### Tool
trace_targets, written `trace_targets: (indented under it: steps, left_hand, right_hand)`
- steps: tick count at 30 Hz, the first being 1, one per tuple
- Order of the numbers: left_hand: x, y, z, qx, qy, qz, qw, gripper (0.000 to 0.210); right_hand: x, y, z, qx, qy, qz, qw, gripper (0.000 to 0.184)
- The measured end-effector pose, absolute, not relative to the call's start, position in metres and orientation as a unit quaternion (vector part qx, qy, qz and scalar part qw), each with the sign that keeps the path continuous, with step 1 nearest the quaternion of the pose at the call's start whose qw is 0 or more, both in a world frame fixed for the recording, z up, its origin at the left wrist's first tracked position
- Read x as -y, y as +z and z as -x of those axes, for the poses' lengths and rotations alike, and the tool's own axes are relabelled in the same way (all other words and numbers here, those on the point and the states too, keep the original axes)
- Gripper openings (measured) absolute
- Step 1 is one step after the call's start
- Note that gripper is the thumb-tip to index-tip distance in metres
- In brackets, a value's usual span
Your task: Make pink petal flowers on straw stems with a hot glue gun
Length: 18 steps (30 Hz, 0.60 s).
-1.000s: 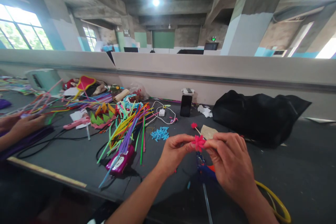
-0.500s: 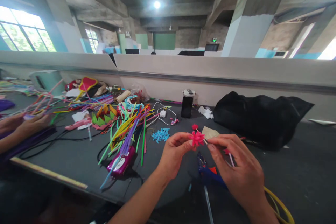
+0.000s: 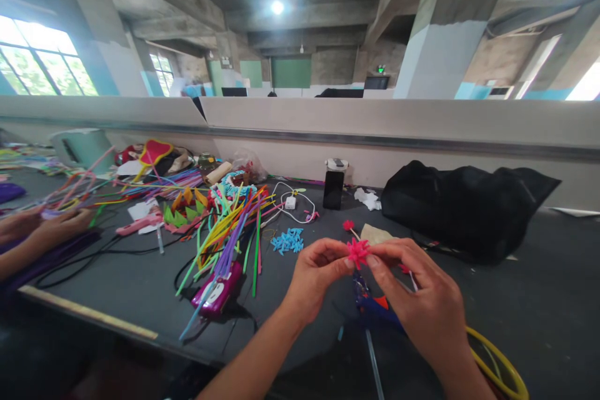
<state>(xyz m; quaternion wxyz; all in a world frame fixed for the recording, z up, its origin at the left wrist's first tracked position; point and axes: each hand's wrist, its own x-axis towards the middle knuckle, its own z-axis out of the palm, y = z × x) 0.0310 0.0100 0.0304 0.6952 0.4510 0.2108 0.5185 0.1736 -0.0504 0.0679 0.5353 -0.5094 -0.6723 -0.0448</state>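
Between my two hands is a pink pipe-cleaner flower with pointed petals. The fingertips of my left hand pinch its left side, and my right hand pinches its right side. Just behind it a smaller pink flower on a pale stem lies over a beige piece. Below the hands is a dark blue tool with an orange part, perhaps a glue gun, partly hidden by my right hand. A clear glue stick lies nearer to me. Left of my hands is a pile of short blue pieces.
Bundled coloured pipe cleaners spread over a purple device at left. A phone stands by the partition, and a black bag lies at right. At far left another person's hands work with pipe cleaners.
The flower has turned so its petals face me more. My right fingers have moved from the stem behind it to the petals' right edge. The other person's hands shift slightly.
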Motion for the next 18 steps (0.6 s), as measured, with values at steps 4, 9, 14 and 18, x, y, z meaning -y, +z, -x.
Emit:
trace_targets:
  steps: [4, 9, 14, 18]
  left_hand:
    - [-0.0087, 0.0311, -0.0299, -0.204, 0.492, -0.455, 0.714, 0.022]
    - [-0.0062, 0.038, -0.0277, -0.191, 0.448, -0.447, 0.75, 0.026]
    - [-0.0065, 0.0361, -0.0276, -0.178, 0.446, -0.46, 0.747, 0.02]
    - [-0.0096, 0.0297, -0.0284, -0.195, 0.462, -0.479, 0.72, 0.019]
  right_hand:
    - [0.0505, 0.0685, -0.1736, 0.673, -0.048, 0.511, 0.533, 0.006]
    - [0.0521, 0.0694, -0.1763, 0.675, -0.055, 0.516, 0.525, 0.007]
    - [0.0547, 0.0696, -0.1787, 0.684, -0.068, 0.512, 0.515, 0.007]
    - [0.0544, 0.0707, -0.1795, 0.699, -0.086, 0.499, 0.505, 0.007]
